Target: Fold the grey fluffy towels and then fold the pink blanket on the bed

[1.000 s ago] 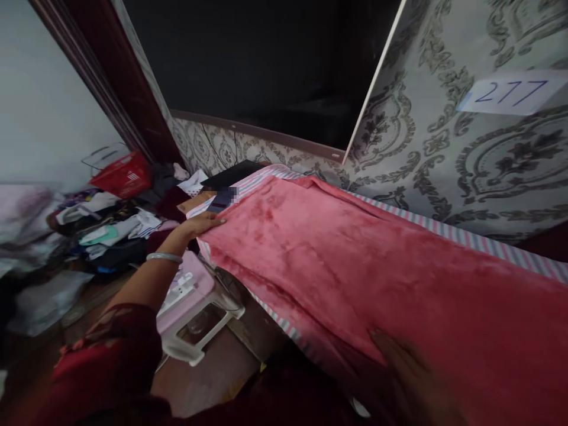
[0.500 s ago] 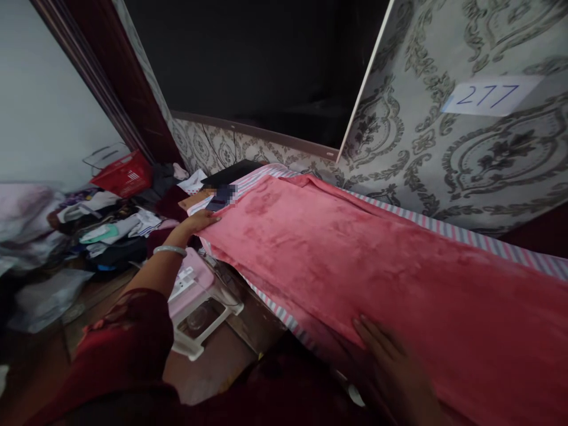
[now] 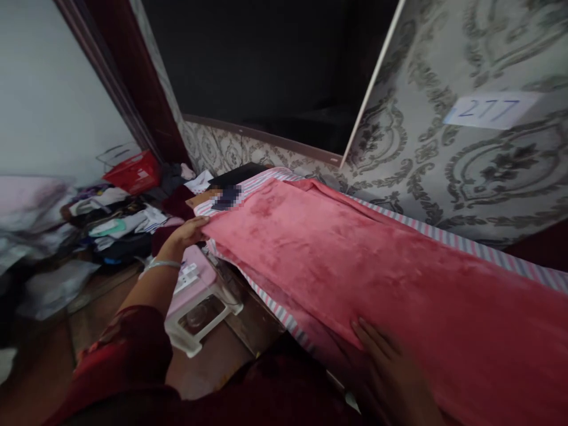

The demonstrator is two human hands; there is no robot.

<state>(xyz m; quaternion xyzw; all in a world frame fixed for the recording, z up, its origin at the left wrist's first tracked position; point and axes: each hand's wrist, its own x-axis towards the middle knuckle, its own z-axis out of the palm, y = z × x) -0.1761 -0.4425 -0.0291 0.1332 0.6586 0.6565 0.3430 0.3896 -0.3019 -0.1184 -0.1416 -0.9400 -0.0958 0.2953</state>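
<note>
A long piece of pink-red plush cloth point(image 3: 319, 236) lies spread in layers over a pink, grey and white striped cover point(image 3: 452, 239). At its far left corner, my left hand point(image 3: 191, 231) pinches the edge, with a pale bangle point(image 3: 165, 264) on the wrist. Nearer to me, my right hand point(image 3: 386, 349) rests flat on the front edge of the plush, its fingers stretched out. The lower part of that hand is dim and partly blurred.
Beneath my left arm stands a pink and white plastic stool point(image 3: 197, 296). Heaped clothes point(image 3: 119, 222) and a red basket point(image 3: 133, 171) lie at the left. A dark screen point(image 3: 266, 71) hangs on the patterned wall behind, beside a paper marked 277 point(image 3: 492, 110).
My left hand has drawn slightly outward, to the left, with the plush cloth's corner. My right hand stays on the front edge. The whole view has shifted a little.
</note>
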